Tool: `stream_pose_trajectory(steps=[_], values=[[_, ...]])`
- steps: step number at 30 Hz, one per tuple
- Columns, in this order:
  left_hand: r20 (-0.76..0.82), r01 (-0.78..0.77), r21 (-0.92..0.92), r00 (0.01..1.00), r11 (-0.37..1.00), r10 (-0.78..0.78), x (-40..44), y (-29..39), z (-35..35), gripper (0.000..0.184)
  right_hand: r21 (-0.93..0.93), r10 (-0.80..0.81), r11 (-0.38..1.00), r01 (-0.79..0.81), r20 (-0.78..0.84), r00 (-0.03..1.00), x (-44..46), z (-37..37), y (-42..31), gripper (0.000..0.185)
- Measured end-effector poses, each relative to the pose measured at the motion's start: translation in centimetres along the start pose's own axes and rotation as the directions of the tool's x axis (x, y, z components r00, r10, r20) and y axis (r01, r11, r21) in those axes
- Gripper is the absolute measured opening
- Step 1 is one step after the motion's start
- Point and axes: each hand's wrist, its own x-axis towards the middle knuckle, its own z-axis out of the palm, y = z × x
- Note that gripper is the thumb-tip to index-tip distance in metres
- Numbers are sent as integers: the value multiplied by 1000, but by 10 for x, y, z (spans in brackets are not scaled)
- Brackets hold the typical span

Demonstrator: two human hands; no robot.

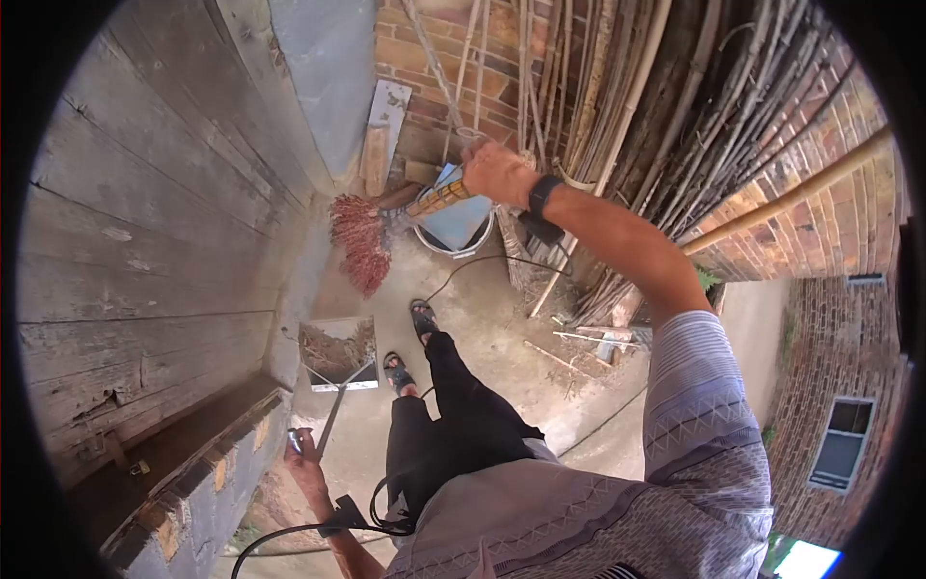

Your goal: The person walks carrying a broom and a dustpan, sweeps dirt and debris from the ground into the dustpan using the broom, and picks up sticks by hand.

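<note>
My right hand (497,172) is closed round the handle of a broom (362,241), whose reddish bristles fan out to the left, off the floor or against it, I cannot tell which. Behind the handle stands a round bin (467,241) with a blue-grey sheet in its mouth. At the lower left my left hand (307,466) grips the long thin handle of a dustpan (338,355). Brown debris lies in the pan, which is beside my feet.
Bundled sticks and poles (675,106) lean on the brick wall at the upper right. A wooden wall (145,232) rises on the left. Broken sticks and bricks (603,343) lie on the floor at the right. Black cables hang near both arms.
</note>
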Motion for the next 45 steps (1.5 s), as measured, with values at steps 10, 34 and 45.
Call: stream_pose_trajectory(steps=[10, 34, 45], values=[[-256, 233, -60, 936, 971, -240, -26, 9, 1, 31, 318, -151, 946, 61, 267, 952, 77, 98, 68, 24], [223, 33, 120, 973, 992, -59, 120, -7, -40, 18, 638, 24, 581, -505, 607, 794, -190, -50, -63, 33], [434, -140, 293, 901, 946, -1, 153, 67, 3, 24, 612, 281, 123, -781, 734, 619, -371, 41, -298, 23]])
